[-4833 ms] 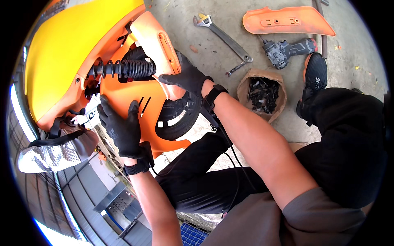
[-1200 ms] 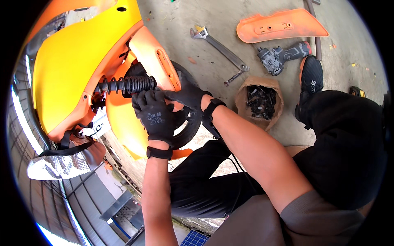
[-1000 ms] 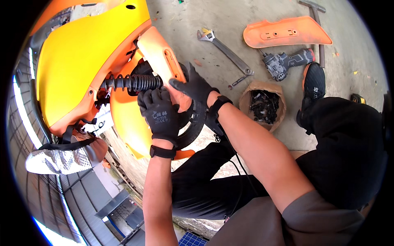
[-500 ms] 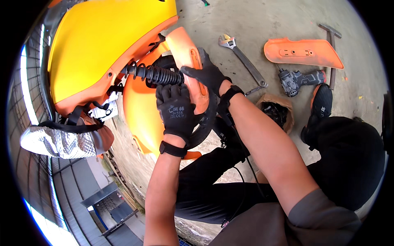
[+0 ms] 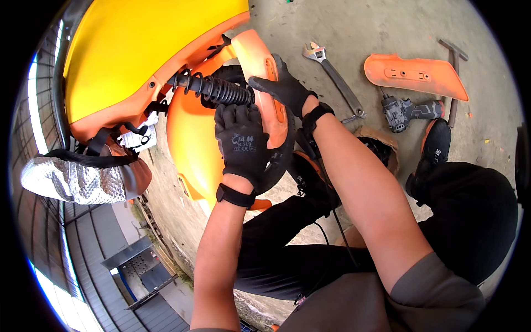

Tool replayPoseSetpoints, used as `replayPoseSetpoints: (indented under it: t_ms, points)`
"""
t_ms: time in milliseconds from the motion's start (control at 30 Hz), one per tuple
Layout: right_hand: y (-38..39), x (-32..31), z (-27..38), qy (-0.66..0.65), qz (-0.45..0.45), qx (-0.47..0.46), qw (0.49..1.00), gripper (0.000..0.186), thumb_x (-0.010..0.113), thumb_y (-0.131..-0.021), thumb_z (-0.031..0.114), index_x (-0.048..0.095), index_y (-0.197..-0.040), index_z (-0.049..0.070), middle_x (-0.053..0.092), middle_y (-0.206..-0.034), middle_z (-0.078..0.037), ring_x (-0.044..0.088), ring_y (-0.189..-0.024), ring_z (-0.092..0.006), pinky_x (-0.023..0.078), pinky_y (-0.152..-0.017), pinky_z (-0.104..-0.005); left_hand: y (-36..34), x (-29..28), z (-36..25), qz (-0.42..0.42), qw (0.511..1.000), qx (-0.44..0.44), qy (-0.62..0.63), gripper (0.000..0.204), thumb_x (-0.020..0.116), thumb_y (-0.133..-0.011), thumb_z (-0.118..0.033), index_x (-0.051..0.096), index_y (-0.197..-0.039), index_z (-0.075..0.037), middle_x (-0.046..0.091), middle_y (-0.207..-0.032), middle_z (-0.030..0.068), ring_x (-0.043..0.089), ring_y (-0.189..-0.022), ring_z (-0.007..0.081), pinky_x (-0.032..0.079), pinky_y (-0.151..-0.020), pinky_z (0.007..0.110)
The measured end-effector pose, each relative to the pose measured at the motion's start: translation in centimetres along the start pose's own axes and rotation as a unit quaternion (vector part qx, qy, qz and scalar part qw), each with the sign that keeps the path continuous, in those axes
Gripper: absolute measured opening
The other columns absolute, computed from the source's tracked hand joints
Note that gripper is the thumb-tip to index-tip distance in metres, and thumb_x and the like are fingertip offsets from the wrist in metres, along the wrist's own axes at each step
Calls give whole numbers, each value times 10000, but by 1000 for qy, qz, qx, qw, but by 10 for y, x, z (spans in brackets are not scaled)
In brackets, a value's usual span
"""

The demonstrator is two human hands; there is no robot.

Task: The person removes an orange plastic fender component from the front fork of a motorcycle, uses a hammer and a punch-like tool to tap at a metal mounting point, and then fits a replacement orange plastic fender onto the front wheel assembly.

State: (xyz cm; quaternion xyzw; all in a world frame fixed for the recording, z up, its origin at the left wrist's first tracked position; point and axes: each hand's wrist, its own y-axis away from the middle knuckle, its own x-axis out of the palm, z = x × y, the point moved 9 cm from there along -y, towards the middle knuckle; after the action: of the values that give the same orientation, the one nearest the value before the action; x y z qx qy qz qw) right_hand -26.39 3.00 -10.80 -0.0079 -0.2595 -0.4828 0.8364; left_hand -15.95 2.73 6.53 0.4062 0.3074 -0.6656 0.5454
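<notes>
A long orange plastic cover (image 5: 256, 52) stands against the wheel, beside a black coil-spring shock absorber (image 5: 218, 89). My right hand (image 5: 289, 91), in a black glove, grips the cover's right edge. Its thumb lies across the front and its fingers go behind, partly hidden. My left hand (image 5: 239, 138), gloved too, is closed at the cover's left edge by the lower end of the shock absorber; its fingertips are bent down and what lies under the palm is hidden. Behind the hands is an orange-yellow mudguard (image 5: 185, 141) with a black tyre (image 5: 283, 160) partly showing.
A yellow vehicle body panel (image 5: 144, 55) fills the upper left, with a silver quilted bag (image 5: 83, 180) below. On the concrete to the right lie an adjustable wrench (image 5: 337, 80), a second orange cover (image 5: 415, 74), a cordless power tool (image 5: 401, 110), a hammer (image 5: 454, 72) and a paper bag (image 5: 390, 146).
The view has shifted slightly, so floor tools appear a little further right. Both hands stay at the orange cover, the left sitting slightly higher against it.
</notes>
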Motion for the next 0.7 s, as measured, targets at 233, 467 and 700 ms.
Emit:
replayPoseSetpoints:
  t_ms: [233, 467, 700]
  points:
    - [-3, -3, 0, 27, -2, -4, 1000, 1286, 835, -738, 609, 107, -1620, 22, 403, -1572, -252, 440, -1440, -364, 381, -1167, -404, -3, -3, -2, 15, 1000, -4, 18, 202, 652, -808, -133, 692, -995, -67, 639, -1023, 109, 564, -1125, 323, 391, -1100, 490]
    - [1, 0, 6, -7, 29, 11, 999, 1099, 832, -804, 544, 250, -1591, 44, 493, -1487, -150, 494, -1354, -245, 408, -1130, -376, -3, -2, 0, 11, 1000, -6, 23, 205, 653, -810, -132, 688, -1000, -65, 630, -998, 108, 564, -1112, 321, 399, -1093, 487]
    - [9, 6, 21, -7, 26, -8, 1000, 1144, 839, -805, 546, 196, -1604, 39, 455, -1520, -165, 454, -1391, -243, 385, -1152, -383, 2, -1, 8, 17, 1000, -7, 14, 213, 655, -810, -144, 687, -1003, -61, 630, -1012, 115, 565, -1119, 326, 419, -1069, 492]
